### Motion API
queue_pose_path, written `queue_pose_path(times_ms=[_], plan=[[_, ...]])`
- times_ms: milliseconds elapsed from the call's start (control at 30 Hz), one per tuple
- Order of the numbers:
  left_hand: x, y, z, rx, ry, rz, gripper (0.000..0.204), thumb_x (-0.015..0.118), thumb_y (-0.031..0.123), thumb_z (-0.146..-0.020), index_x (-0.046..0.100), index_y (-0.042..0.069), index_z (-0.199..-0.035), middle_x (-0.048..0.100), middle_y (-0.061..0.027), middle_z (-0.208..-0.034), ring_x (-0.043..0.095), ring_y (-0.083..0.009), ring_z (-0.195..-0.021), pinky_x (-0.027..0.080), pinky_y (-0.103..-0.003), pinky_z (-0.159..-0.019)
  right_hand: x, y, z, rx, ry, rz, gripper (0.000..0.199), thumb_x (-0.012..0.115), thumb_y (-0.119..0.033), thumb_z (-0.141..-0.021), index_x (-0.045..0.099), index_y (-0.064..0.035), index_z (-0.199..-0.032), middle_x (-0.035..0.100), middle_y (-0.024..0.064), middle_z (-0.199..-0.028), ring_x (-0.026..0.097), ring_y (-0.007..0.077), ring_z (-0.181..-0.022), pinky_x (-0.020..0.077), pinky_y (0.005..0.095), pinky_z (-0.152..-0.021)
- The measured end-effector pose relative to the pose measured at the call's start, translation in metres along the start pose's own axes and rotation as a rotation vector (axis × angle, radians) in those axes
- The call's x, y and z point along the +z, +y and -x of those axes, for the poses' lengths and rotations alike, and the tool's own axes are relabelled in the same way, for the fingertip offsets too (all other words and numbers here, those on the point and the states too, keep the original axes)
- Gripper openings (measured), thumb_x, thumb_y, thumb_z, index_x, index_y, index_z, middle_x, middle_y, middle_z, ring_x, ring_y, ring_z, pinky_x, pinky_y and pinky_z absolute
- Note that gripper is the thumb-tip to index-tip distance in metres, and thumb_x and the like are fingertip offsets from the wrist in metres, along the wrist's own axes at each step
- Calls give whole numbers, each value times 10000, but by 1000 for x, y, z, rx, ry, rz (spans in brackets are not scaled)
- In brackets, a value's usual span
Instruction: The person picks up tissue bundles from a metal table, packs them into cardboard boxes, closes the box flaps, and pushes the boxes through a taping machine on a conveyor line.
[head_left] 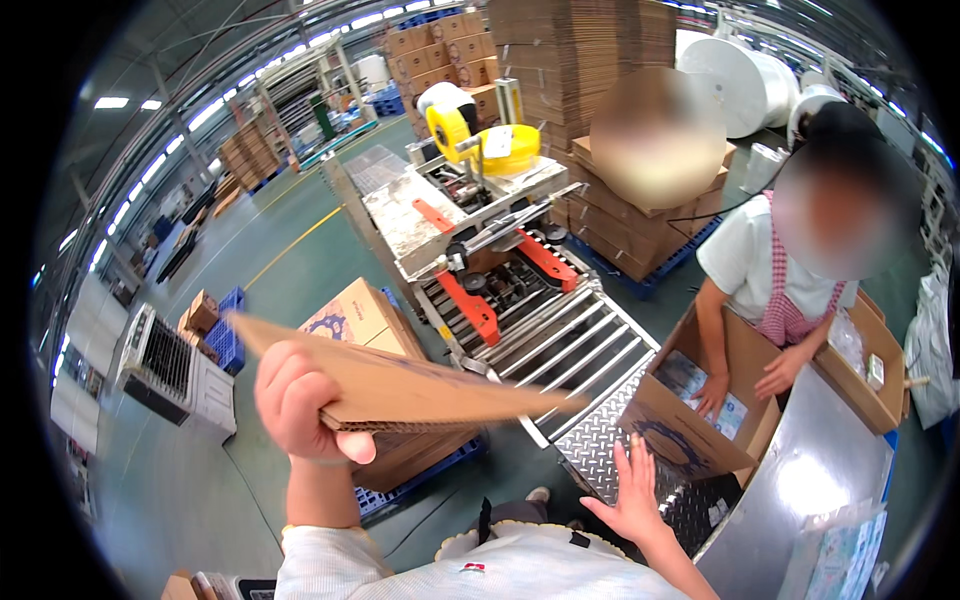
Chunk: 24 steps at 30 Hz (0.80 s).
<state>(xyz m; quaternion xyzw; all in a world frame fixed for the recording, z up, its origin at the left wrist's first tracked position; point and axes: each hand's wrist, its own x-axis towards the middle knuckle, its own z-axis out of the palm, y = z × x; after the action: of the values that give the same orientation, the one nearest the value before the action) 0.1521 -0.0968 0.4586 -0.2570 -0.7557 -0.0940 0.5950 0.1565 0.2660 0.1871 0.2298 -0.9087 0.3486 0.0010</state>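
My left hand (298, 405) is closed around the edge of a folded flat cardboard carton (400, 380), raised in front of me at the left. The carton's layered brown edge faces me. My right hand (632, 490) is open, fingers spread and nothing in it, just short of an open cardboard box (665, 440). That box stands on a diamond-plate metal surface (590, 440) and holds flat, light-coloured packs (735, 412). Across from me a co-worker (770, 250) has one hand inside the box and the other over its far side.
A carton-sealing machine (480, 210) with yellow tape rolls and a roller conveyor (565, 345) lies ahead. Stacked cartons stand on a blue pallet (425, 475) at the left. Tall piles of flat cardboard (575, 70) rise behind. A metal table (800, 470) and another open box (865, 350) are at right.
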Motion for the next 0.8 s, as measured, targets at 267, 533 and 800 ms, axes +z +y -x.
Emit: queue_pose_path(times_ms=[267,533,800], plan=[[158,-23,109,-908,438,607,399,409,392,-1093,528,62,-902,490,-41,-792,481,-148,-736,423,-291,-744,-69,-20,54,-78,488,332,313,864,-197,-646,606,-71,-771,617,74,-738,626,275,-737,519,434,-902],[236,99,147,30,-948,507,551,616,422,-947,585,10,-1312,617,-164,-1328,524,-343,-1302,327,-520,-1148,-61,-3,43,244,409,754,335,742,-214,-821,645,-74,-1110,652,111,-1075,609,281,-1078,398,542,-1074],[292,92,91,150,-1421,431,704,453,587,-993,474,50,-1448,685,-176,-1164,670,-347,-1058,435,-480,-1001,4,-8,76,340,606,819,292,641,-121,-792,690,-201,-1068,619,16,-1349,491,220,-1325,246,527,-1127]])
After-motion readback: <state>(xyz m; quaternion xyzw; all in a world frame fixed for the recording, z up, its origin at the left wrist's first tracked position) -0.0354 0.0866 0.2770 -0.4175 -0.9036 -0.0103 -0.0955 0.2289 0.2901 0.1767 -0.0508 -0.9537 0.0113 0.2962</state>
